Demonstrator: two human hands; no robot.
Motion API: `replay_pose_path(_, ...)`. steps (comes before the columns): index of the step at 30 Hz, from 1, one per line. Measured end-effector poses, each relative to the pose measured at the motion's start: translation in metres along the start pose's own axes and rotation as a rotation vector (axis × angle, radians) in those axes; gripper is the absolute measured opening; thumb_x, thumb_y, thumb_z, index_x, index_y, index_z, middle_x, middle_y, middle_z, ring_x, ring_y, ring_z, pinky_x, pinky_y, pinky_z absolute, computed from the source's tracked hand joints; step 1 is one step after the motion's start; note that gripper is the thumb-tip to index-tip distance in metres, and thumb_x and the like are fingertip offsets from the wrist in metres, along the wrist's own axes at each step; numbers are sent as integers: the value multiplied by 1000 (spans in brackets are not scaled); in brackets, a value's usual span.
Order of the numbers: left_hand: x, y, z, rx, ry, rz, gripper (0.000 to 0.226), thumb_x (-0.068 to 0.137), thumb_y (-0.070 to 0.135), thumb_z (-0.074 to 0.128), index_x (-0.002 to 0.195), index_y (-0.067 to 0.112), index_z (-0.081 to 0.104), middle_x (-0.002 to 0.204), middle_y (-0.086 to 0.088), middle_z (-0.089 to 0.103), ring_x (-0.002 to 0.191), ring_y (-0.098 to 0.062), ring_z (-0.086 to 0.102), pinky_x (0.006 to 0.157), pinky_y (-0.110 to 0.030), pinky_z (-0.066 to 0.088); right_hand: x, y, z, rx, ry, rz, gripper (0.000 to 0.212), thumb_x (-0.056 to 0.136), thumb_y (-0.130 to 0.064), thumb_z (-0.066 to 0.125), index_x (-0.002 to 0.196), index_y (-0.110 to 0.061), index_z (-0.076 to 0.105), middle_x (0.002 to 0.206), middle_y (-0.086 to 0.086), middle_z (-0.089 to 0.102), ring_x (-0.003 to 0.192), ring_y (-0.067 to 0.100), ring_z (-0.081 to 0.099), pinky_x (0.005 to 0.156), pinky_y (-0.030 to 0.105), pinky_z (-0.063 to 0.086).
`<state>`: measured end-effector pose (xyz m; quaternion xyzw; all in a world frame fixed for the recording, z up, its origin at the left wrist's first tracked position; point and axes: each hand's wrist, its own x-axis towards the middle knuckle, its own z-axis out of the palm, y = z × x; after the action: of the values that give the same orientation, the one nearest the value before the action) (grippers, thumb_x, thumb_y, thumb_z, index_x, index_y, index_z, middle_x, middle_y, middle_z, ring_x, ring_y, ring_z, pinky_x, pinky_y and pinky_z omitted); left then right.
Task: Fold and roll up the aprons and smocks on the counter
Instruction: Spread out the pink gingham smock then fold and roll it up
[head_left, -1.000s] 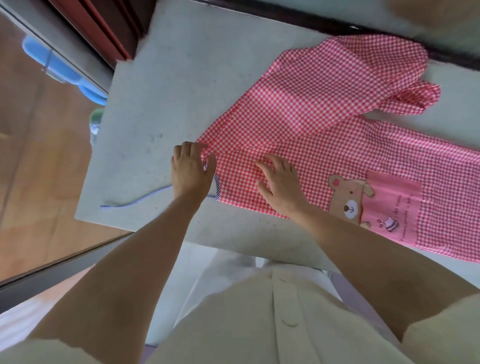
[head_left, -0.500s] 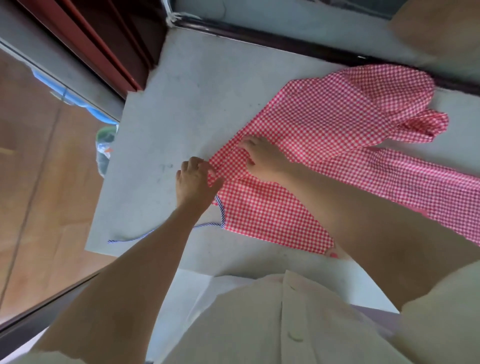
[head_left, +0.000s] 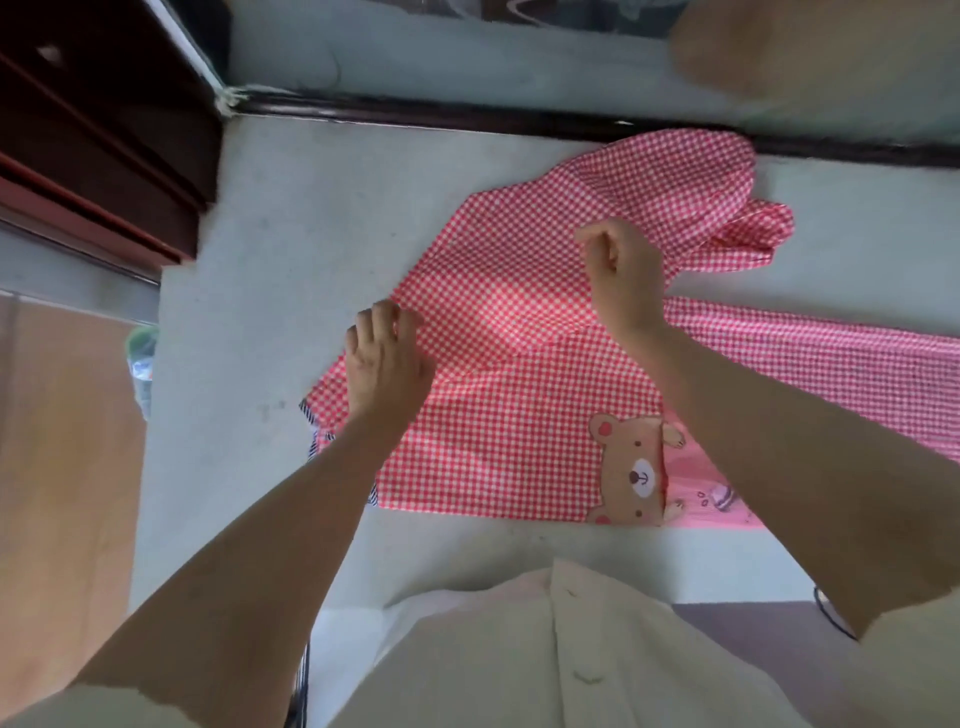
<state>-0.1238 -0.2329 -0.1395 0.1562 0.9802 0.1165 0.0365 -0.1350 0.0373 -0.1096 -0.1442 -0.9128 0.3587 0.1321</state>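
Your left hand (head_left: 387, 358) grips the left fold of the gingham smock (head_left: 509, 426). Your right hand (head_left: 621, 275) is curled over the sleeve (head_left: 675, 182); whether it pinches cloth I cannot tell. The smock lies spread from the counter's (head_left: 311, 218) front edge to its back edge. Folding looks barely begun, and all the rolling is left.

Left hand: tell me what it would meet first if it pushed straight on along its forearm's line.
The left hand sits at the folded edge of the gingham smock. Heading away and rightward, it would meet that fabric first, probably the folded-over sleeve, though depth is unclear.
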Motion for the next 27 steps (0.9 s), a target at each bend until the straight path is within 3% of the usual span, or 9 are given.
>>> replay_pose_path(3, 27, 44, 6, -131, -6, 142, 38, 74, 14, 63, 112, 11, 60, 112, -16, 54, 100, -34, 52, 84, -46, 43, 12, 32, -18, -72, -28, 356, 20, 97, -13, 49, 106, -3, 64, 107, 11, 68, 96, 19, 61, 86, 27, 45)
replay_pose_path(6, 55, 78, 13, -172, -78, 124, 34, 84, 19, 56, 116, 11, 60, 114, -15, 55, 106, -34, 51, 88, -46, 43, 20, 63, -28, -178, -324, 593, 26, 97, -20, 46, 107, -1, 62, 109, 17, 65, 102, 31, 60, 83, 36, 45)
replay_pose_path(9, 83, 95, 18, -88, -289, 8, 33, 91, 27, 51, 116, 7, 58, 117, -17, 54, 110, -36, 50, 88, -45, 44, 27, 74, -31, 11, -587, 755, 28, 94, -22, 47, 101, -1, 65, 101, 16, 69, 92, 34, 67, 84, 47, 56)
replay_pose_path(13, 113, 111, 20, -63, -235, -58, 27, 90, 25, 52, 107, 6, 62, 115, -17, 53, 105, -35, 53, 81, -46, 51, 58, 91, -48, 61, -239, 679, 26, 91, -24, 48, 79, -10, 66, 81, 9, 68, 82, 31, 66, 76, 42, 55)
replay_pose_path(15, 126, 115, 19, -168, -158, -85, 29, 90, 20, 54, 116, 9, 56, 122, -16, 48, 100, -34, 57, 73, -44, 53, 76, 101, -54, -9, -29, 663, 25, 93, -20, 51, 107, -1, 59, 106, 17, 63, 100, 30, 59, 85, 35, 49)
replay_pose_path(17, 146, 124, 20, -226, -141, -69, 39, 90, 17, 54, 128, 11, 49, 130, -15, 44, 97, -33, 59, 70, -41, 52, 97, 113, -57, 75, 100, 776, 54, 90, -20, 59, 136, -1, 38, 138, 19, 44, 122, 31, 46, 102, 38, 43)
replay_pose_path(19, 166, 135, 24, -242, -168, -45, 46, 91, 17, 55, 135, 12, 44, 135, -14, 44, 100, -33, 60, 72, -40, 51, 117, 121, -55, 265, 192, 922, 72, 86, -20, 67, 143, -7, 25, 144, 16, 34, 125, 31, 45, 102, 41, 48)
replay_pose_path(24, 192, 149, 31, -311, -213, -126, 56, 90, 25, 61, 142, 15, 40, 134, -12, 49, 105, -31, 60, 83, -43, 53, 141, 143, -46, 456, 249, 1078, 74, 75, -23, 70, 139, -5, 36, 126, 15, 56, 100, 24, 55, 87, 31, 47)
replay_pose_path(27, 193, 146, 27, -280, -156, -59, 40, 90, 23, 61, 129, 17, 55, 124, -9, 52, 89, -29, 63, 68, -37, 51, 134, 136, -61, 606, 240, 1057, 37, 83, -16, 59, 118, -5, 54, 87, 4, 58, 69, 13, 52, 63, 24, 46)
